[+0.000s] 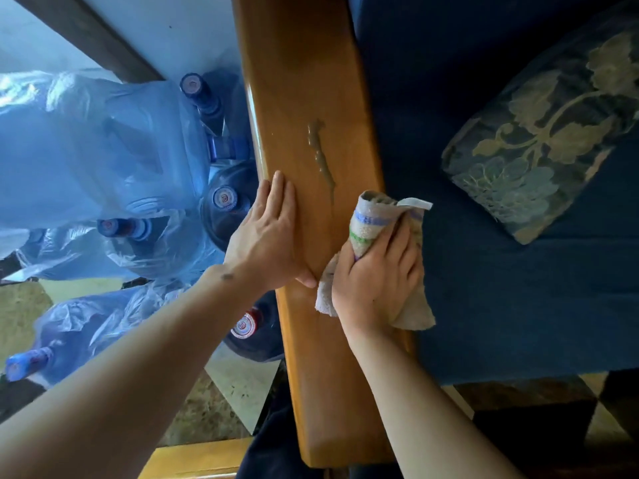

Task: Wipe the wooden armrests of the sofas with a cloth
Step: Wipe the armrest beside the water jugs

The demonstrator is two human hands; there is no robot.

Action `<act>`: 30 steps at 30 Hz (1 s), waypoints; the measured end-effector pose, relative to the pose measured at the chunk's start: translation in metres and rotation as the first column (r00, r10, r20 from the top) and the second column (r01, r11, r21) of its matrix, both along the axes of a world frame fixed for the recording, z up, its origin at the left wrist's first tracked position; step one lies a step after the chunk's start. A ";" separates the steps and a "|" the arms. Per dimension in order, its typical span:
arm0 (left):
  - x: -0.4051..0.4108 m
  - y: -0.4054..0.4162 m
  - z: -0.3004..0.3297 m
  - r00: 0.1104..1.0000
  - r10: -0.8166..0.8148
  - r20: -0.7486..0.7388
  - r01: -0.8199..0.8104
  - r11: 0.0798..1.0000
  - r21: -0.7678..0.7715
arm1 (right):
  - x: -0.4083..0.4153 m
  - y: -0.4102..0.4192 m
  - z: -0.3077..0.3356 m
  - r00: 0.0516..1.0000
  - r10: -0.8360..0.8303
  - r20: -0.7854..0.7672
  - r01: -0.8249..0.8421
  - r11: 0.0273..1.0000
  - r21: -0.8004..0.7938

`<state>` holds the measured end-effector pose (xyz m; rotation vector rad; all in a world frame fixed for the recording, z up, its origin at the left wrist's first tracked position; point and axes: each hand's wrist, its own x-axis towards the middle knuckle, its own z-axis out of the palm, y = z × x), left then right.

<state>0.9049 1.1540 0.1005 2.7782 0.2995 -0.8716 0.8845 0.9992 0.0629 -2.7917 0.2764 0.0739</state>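
A long polished wooden armrest (304,81) runs from the top of the view down to the bottom centre. A brownish smear (321,153) lies on its top surface. My left hand (266,236) rests flat on the armrest's left side, fingers straight. My right hand (377,271) grips a bunched pale cloth (371,219) with coloured stripes, held on the armrest's right edge just below the smear. Part of the cloth hangs out under my palm.
A blue sofa seat (501,288) lies right of the armrest, with a patterned blue cushion (539,140) on it. Left of the armrest stand several large water bottles (224,202) in plastic wrap. Another wooden piece (193,458) shows at the bottom.
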 end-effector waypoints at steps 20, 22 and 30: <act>-0.009 0.008 -0.012 0.981 0.194 0.017 -0.192 0.979 -0.074 | 0.101 0.054 -0.001 0.994 0.098 0.045 -0.096 0.994 -0.051; -0.011 0.007 -0.013 0.971 0.239 -0.007 -0.239 0.968 -0.074 | 0.107 0.058 -0.003 0.992 0.110 0.058 -0.106 0.992 -0.065; -0.012 0.008 -0.016 0.972 0.237 -0.013 -0.237 0.966 -0.101 | 0.141 0.091 -0.006 0.915 0.392 0.092 -0.379 0.916 -0.134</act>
